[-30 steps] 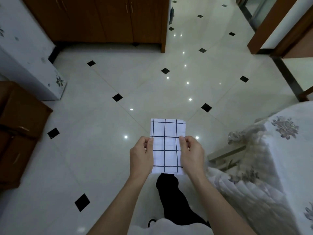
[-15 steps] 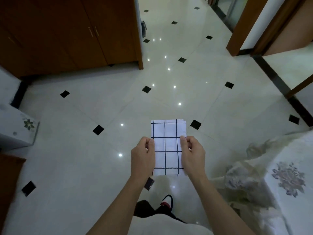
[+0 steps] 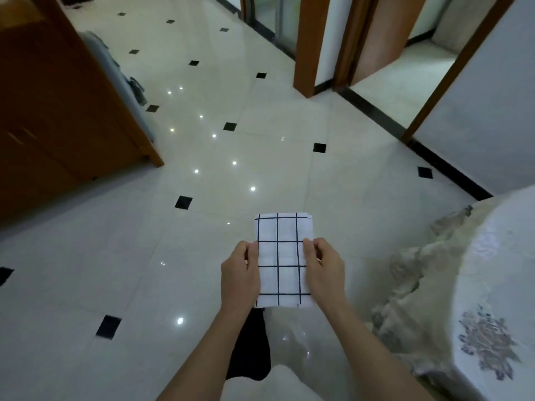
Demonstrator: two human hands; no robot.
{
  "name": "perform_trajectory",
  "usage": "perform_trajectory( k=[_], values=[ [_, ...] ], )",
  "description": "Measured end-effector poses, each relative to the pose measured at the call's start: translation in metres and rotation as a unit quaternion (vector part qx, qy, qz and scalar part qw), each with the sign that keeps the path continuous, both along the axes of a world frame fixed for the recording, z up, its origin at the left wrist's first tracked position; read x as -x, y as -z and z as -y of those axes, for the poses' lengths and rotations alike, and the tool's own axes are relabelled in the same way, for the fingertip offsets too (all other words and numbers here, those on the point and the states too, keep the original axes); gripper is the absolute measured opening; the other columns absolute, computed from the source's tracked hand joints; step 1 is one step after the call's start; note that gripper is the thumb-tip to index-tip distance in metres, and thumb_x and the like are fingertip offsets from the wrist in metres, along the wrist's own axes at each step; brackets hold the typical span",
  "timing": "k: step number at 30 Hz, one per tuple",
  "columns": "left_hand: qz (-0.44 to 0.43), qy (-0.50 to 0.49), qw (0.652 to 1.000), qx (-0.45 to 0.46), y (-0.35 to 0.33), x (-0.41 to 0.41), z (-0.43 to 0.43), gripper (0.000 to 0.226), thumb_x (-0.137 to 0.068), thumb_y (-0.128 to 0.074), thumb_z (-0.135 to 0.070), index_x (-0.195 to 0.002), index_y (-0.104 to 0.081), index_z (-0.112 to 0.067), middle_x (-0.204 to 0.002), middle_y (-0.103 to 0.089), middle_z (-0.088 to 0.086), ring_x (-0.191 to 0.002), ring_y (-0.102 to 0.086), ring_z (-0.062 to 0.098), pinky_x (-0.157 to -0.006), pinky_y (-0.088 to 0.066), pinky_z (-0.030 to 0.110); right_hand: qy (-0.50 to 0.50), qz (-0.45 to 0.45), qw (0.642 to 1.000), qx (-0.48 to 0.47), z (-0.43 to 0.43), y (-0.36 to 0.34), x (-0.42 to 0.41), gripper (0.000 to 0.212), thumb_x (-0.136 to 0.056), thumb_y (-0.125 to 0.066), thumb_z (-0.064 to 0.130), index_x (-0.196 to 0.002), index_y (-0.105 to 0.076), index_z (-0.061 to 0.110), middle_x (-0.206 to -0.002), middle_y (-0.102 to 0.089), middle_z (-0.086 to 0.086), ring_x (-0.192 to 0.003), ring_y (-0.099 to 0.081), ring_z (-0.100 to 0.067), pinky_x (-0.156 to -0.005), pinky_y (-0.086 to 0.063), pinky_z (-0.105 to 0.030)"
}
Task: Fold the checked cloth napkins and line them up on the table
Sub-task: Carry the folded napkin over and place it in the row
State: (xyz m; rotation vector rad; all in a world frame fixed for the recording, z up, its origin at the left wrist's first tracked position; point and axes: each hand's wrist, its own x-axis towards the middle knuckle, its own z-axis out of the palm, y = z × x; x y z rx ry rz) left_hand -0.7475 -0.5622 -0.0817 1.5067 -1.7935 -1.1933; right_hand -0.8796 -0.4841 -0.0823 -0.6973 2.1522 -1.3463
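Although the wooden cabinet fills my far left, it stands well apart from the work, and the glossy tiled floor between leaves open room on that side and ahead. The left hand comes next, its fingers pinching the left edge of the checked napkin. That napkin is folded to 1 narrow rectangle and held flat in the air over the floor, near the desk but not on it. The right hand pinches the right edge the same way, its fingers pressed onto the cloth. Further right the desk is close, its floral cloth hanging in rumpled folds at the near rim.

I judge the risks so: the far half juts out unsupported and could droop; the layers at the far right corner sit slightly offset, so a slackened pinch could let the fold slide open; and a landing on the rumpled drape rather than the flat top would leave it skewed. No other napkins are in view, so I cannot tell where the line should start.
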Motion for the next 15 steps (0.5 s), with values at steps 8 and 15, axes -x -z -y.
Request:
perform_trajectory(
  k=[8, 15],
  values=[
    [-0.007, 0.166, 0.986, 0.006, -0.007, 0.104, 0.139, 0.032, -0.103, -0.046, -0.029, -0.076, -0.052, -0.012, -0.069, -0.057, 0.007, -0.056, -0.042, 0.006, -0.052, -0.036, 0.022, 0.137, -0.013, 0.990, -0.014, 0.097, -0.016, 0.078, 0.041, -0.103, -0.052, 0.029, -0.067, -0.036, 0.018, -0.058, -0.033, 0.010, -0.053, -0.030, -0.005, -0.051, -0.029, -0.021],
    [0.014, 0.301, 0.954, 0.000, -0.011, 0.199, 0.180, 0.036, -0.105, -0.043, -0.030, -0.073, -0.043, -0.013, -0.062, -0.046, -0.004, -0.054, -0.036, 0.006, -0.051, -0.031, 0.022, 0.275, -0.002, 0.961, -0.031, 0.116, -0.015, 0.135, 0.040, -0.102, -0.052, 0.031, -0.066, -0.039, 0.020, -0.056, -0.039, 0.011, -0.052, -0.035, -0.004, -0.053, -0.032, -0.026]
  ],
)
